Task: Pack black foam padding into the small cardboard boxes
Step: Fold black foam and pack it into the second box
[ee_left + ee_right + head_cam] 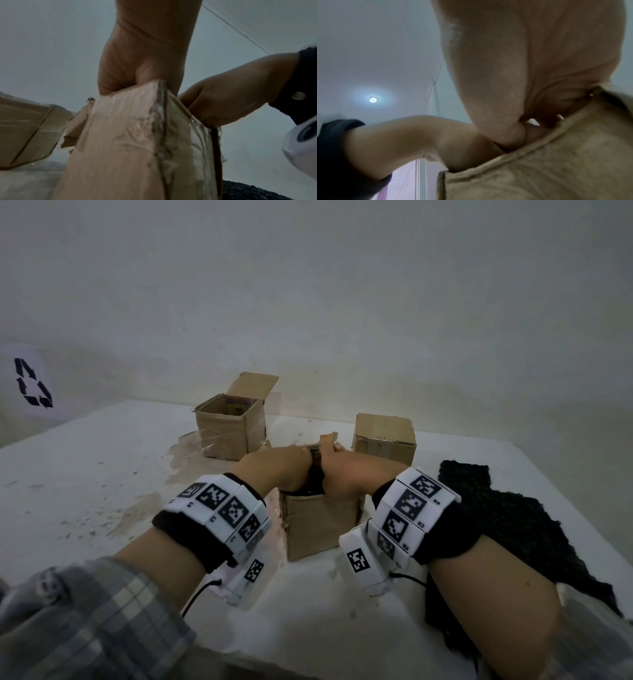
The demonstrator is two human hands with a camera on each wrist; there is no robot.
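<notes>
A small cardboard box (322, 525) stands open in the middle of the white table (102, 474). Both my hands reach into its top. Between them a strip of black foam (315, 477) shows inside the box. My left hand (277, 470) goes in from the left, and its fingers are hidden behind the box wall (120, 142). My right hand (349, 474) goes in from the right. In the right wrist view its fingers (547, 119) curl inward just over the box rim (556, 169). A pile of loose black foam (513, 518) lies on the table to the right.
An open taped box (226, 429) with something printed inside stands at the back left. A closed box (385, 440) stands at the back right. The wall (308, 302) rises right behind the table. The table's front edge runs under my forearms.
</notes>
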